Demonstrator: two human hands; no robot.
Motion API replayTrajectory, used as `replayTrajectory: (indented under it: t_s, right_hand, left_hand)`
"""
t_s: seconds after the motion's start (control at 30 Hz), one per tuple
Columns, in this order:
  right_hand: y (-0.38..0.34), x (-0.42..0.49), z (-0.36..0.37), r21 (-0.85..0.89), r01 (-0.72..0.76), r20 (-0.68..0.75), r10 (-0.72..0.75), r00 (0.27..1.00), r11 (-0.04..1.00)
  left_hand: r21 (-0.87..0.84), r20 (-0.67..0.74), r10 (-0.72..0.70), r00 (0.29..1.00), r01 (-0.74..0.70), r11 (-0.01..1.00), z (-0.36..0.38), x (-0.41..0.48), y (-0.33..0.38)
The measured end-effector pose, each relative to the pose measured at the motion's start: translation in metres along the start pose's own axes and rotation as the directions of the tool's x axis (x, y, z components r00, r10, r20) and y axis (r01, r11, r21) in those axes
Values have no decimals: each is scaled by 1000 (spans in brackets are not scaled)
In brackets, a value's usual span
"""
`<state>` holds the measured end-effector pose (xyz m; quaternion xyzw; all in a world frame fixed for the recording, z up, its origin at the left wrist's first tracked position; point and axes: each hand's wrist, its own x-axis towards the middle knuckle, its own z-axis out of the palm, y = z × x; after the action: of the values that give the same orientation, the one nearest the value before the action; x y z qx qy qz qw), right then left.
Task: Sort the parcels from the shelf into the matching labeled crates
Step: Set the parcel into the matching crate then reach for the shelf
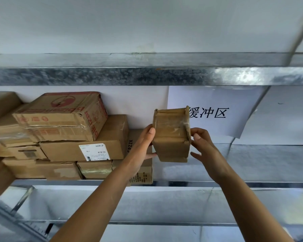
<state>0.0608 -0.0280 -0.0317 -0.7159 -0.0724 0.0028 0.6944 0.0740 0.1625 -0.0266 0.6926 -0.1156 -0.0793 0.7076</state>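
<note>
Small parcel held clear of the shelf, just right of the stack, left grip clasping its left side and right grip pinching its right edge; no label shows, so advise turning it, both sides supported, until one reads

A white paper sheet on the wall reads "缓冲区", its first character partly behind a small brown cardboard box. A brown carton reads "CPZZK" on its side. The top carton carries red upside-down lettering, perhaps a brand.
</note>
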Motion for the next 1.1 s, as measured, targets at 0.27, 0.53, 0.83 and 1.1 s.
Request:
replayTrajectory:
  t_s: [0.27,0.53,0.83,1.1]
  right_hand:
    - [-1,-7,-2,-18,52,-41,-53,998,998]
    - [-4,-12,0,32,64,-87,-61,994,997]
    - [-2,-16,3,9,105,-59,-104,993,994]
    - [0,-23,8,-168,197,-75,-212,974,966]
  left_hand:
    - [-33,13,89,996,-88,996,-2,1,-4]
    - [-93,9,112,994,-111,990,-1,-4,-9]
    - [-7,-88,60,994,-61,998,-2,-5,-3]
    - [215,-154,187,970,-152,965,4,-4,-1]
